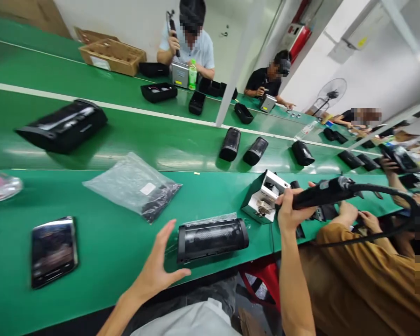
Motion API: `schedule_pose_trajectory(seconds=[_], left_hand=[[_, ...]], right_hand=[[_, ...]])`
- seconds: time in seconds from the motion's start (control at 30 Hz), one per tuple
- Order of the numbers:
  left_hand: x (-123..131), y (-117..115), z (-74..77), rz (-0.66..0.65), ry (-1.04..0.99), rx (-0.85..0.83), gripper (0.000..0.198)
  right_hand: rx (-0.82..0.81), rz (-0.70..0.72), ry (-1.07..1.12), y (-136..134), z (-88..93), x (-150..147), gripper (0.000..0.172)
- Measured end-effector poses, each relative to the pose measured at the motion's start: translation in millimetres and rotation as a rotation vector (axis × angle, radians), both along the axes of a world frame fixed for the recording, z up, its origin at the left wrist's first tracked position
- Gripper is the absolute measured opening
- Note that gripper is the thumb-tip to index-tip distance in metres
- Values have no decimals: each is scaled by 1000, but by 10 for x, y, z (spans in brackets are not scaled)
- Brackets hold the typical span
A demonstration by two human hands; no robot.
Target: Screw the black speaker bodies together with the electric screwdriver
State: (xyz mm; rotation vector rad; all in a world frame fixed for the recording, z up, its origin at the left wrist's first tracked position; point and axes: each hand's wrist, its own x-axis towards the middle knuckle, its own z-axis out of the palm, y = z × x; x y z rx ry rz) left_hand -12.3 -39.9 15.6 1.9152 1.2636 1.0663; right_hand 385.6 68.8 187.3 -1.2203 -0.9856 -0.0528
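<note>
A black cylindrical speaker (213,239) lies on its side near the table's front edge, with clear film around it. Beside its left end is my left hand (157,266), fingers spread, thumb apart, holding nothing. My right hand (290,211) is wrapped round a black electric screwdriver (320,192), raised to the right of the speaker, its cable trailing to the right. Just behind that hand stands a white-and-black box (259,198) with small metal parts in it. A clear plastic bag (133,184) lies beyond my left hand.
A phone (54,252) lies at the left. A green conveyor belt (154,140) runs behind the table, carrying several black speakers (230,144). Co-workers sit across it; a person in a brown shirt (357,275) works close on my right. A red stool (266,280) stands below the edge.
</note>
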Motion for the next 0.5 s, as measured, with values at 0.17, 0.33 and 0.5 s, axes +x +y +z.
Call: schedule_pose_trajectory(seconds=[0.17,0.33,0.5], left_hand=[[326,187,-189,-101,-86,-128,131],[304,199,-250,-114,-134,-178,129],[292,194,-255,-113,-142,-180,126]], right_hand=[[12,139,0,-84,-21,-46,67],[77,217,90,-247,255,-314,47],[116,517,238,-303,620,-1115,23]])
